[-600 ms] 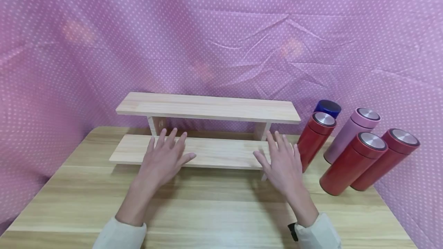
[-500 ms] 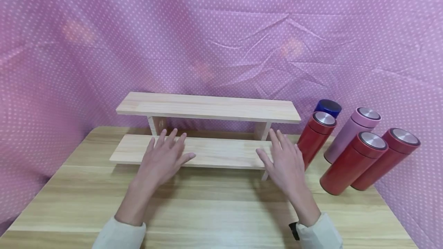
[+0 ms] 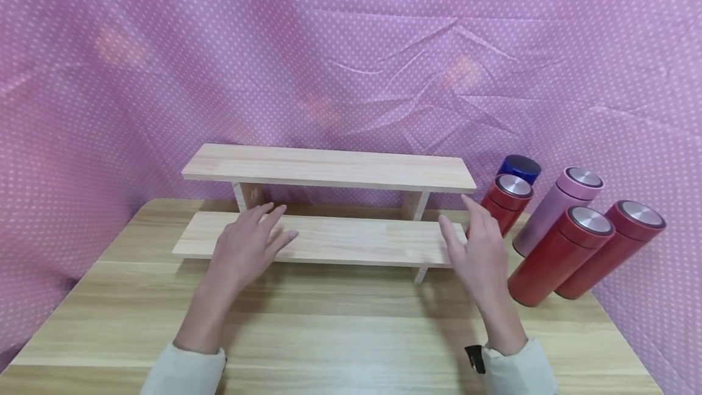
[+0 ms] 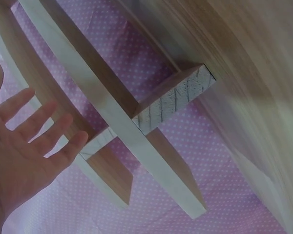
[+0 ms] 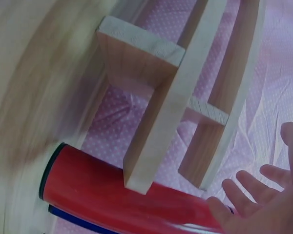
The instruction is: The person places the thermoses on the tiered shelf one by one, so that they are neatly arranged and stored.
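Note:
A two-tier wooden shelf (image 3: 340,241) of pale boards stands on the table in front of me. My left hand (image 3: 244,247) hovers over the left part of its lower board, fingers spread and holding nothing. In the left wrist view, that hand (image 4: 29,151) overlaps the shelf boards with its palm bare. My right hand (image 3: 481,255) is at the lower board's right end, fingers extended, and partly covers a red thermos (image 3: 506,201) with a silver lid top. The right wrist view has this red thermos (image 5: 112,187) lying beyond the shelf's end, below the empty fingers (image 5: 251,187).
Right of the shelf stand two more red thermoses (image 3: 554,261) (image 3: 609,255), a pink thermos (image 3: 554,215) and a blue-lidded one (image 3: 519,167) behind the nearest red. A pink dotted cloth (image 3: 329,66) hangs behind the wooden table (image 3: 340,334).
My right hand has moved right, from over the lower board toward the nearest red thermos. My left hand has shifted slightly left, its fingers a little more bent.

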`<state>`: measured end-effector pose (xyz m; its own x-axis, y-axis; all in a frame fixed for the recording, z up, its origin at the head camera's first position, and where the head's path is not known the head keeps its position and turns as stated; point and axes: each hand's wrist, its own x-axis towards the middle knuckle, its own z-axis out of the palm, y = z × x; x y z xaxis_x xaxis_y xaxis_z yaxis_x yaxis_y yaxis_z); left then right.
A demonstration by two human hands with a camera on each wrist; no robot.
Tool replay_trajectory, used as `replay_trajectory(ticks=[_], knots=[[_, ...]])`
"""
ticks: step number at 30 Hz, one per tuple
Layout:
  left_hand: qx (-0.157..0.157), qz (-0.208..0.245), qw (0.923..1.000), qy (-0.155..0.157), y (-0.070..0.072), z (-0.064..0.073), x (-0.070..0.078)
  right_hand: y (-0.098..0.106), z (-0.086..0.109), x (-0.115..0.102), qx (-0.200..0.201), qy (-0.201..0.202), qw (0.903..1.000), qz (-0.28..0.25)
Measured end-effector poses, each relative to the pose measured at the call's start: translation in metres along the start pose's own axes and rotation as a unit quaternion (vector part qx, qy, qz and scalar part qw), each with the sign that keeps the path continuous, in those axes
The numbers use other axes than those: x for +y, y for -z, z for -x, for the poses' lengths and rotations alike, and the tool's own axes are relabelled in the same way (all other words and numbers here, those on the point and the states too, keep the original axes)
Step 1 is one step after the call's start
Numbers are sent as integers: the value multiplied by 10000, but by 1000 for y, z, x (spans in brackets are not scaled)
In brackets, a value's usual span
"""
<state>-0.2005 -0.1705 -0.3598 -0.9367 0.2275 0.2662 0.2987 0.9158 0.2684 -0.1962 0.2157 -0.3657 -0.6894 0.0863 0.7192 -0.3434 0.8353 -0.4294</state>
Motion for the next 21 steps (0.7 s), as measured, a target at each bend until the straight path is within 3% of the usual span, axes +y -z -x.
replay_trajectory(ticks=[5,14,21], knots=[[268,121,9996,5,2,1,-5,7,-5,4,502,-40,9983,-291],[532,313,9981,-42,5,8,-15,20,-9,11,767,-434,9943,-606],[1373,424,9896,-65,8,7,-20,32,-12,18,1047,-628,9908,-577]])
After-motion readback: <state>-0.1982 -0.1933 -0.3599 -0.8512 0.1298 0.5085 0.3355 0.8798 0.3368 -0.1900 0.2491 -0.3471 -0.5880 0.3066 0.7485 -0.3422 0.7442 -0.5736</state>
